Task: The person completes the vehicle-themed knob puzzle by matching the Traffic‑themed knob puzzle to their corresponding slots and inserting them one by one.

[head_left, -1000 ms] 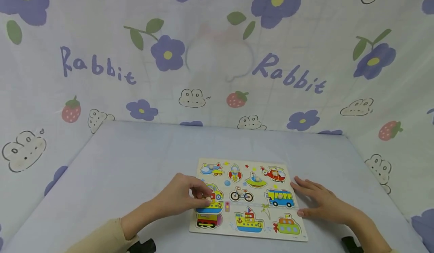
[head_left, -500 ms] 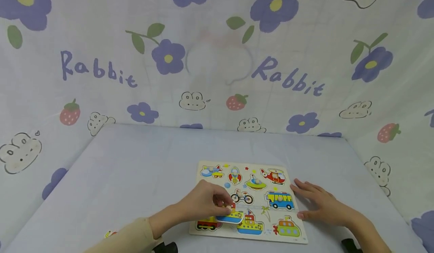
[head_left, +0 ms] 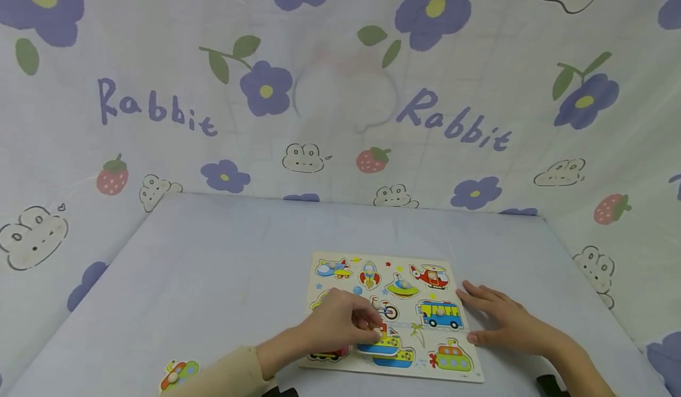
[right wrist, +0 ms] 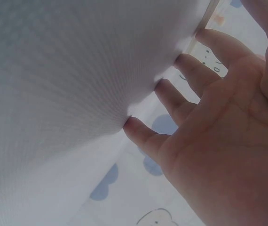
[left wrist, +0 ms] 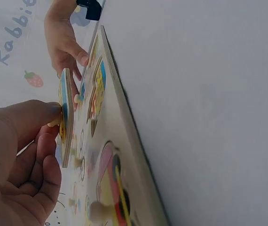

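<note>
My left hand (head_left: 337, 320) pinches the knob of a boat puzzle piece (head_left: 384, 347). The piece, blue and yellow with a red top, is held just above the wooden puzzle board (head_left: 476, 373). Below it, partly covered, shows the matching boat picture (head_left: 401, 360) in the board's front row. In the left wrist view the boat piece (left wrist: 66, 117) stands edge-on, apart from the board, with thumb and finger at its knob. My right hand (head_left: 505, 320) rests at the board's right edge with its fingers spread; its fingertips (right wrist: 133, 123) press on the white tablecloth.
Knobbed pieces such as the plane (head_left: 333, 269), helicopter (head_left: 430, 277) and bus (head_left: 440, 314) sit in the board. A submarine picture (head_left: 452, 357) shows at front right. On the table at front left lies a loose submarine piece (head_left: 181, 373), partly behind my left sleeve (head_left: 229, 373).
My left hand has carried the boat piece rightward, from over the board's left side to the boat picture. The loose submarine piece has come into view. My right hand has stayed in place.
</note>
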### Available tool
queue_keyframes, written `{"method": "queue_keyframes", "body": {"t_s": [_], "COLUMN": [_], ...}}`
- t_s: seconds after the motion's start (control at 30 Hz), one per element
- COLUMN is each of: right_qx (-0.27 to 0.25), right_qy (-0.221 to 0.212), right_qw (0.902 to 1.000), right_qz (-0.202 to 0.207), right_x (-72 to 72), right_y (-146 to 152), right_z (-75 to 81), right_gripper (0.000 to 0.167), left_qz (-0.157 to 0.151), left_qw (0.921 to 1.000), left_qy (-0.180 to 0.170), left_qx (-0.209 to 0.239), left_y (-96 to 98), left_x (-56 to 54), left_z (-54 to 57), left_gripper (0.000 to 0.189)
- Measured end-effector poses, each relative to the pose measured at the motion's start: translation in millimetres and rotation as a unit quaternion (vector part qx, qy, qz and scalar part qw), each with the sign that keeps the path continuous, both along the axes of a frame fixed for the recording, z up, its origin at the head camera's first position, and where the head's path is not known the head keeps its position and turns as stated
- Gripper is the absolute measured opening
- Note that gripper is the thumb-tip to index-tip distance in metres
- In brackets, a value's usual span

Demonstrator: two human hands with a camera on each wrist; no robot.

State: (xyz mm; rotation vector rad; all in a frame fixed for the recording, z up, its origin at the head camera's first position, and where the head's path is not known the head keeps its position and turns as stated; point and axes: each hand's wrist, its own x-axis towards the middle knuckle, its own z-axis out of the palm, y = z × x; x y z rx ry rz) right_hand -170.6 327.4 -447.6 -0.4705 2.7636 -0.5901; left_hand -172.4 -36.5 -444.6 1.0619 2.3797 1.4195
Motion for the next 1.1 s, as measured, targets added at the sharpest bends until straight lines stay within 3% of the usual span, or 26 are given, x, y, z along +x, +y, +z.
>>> {"method": "queue_keyframes", "body": {"t_s": [0.43,1.1], "right_qx": [-0.002,0.004], "right_qy": [-0.003,-0.005], "right_qw": [1.0,1.0], "right_qz": [0.001,-0.007], "right_x": [2.1,0.0], "right_y": [-0.9,-1.9], "right_z": [0.9,0.0], "right_gripper": [0.091,0.094], "left_qz": [0.011,0.027], "left_qw": [0.9988,0.9995], "left_qy": [-0.045,-0.013], "left_qx": [0.017,-0.005], "left_y": [17.5,28.4], "left_x": [9.4,12.0], "left_z": [-16.4,-23.0], "left_gripper": [0.011,0.012]}}
